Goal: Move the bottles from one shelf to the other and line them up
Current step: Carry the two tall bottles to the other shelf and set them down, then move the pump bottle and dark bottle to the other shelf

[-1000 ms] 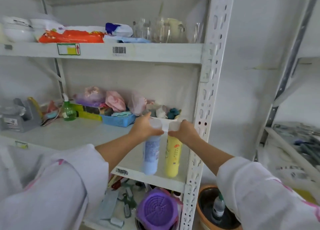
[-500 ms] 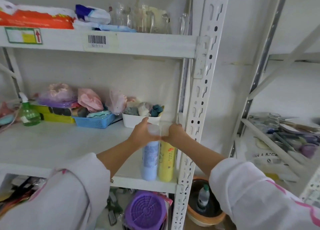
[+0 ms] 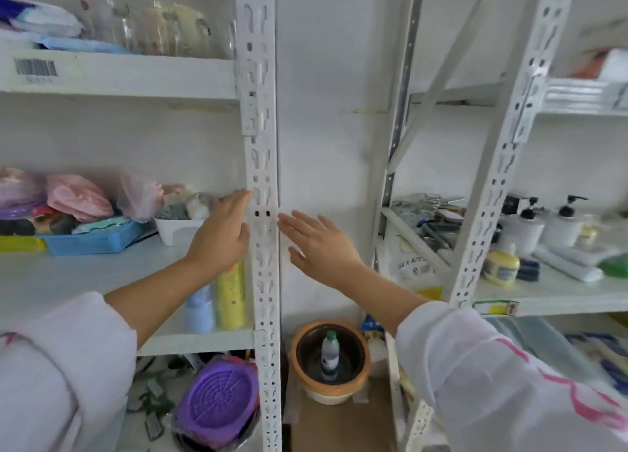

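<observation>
A pale blue bottle (image 3: pixel 199 310) and a yellow bottle (image 3: pixel 231 297) stand upright side by side at the right end of the left shelf (image 3: pixel 68 281), against the white upright post (image 3: pixel 261 179). My left hand (image 3: pixel 221 235) hovers just above their tops with fingers spread, holding nothing. My right hand (image 3: pixel 321 244) is open in the gap right of the post, fingers apart and empty. On the right shelf (image 3: pixel 560 297) stand white pump bottles (image 3: pixel 525 229) with black tops and a small yellow jar (image 3: pixel 501 268).
A blue basket (image 3: pixel 91 241), a white tub (image 3: pixel 176 230) and plastic bags sit behind the two bottles. Below, a brown pot (image 3: pixel 329 360) holds a small bottle, and a purple strainer (image 3: pixel 217 400) lies on the lower level. Clutter fills the right shelf's back left.
Both hands have let go of the two bottles and opened. My right hand has swung right, past the post. The view has turned right, showing the second shelf unit.
</observation>
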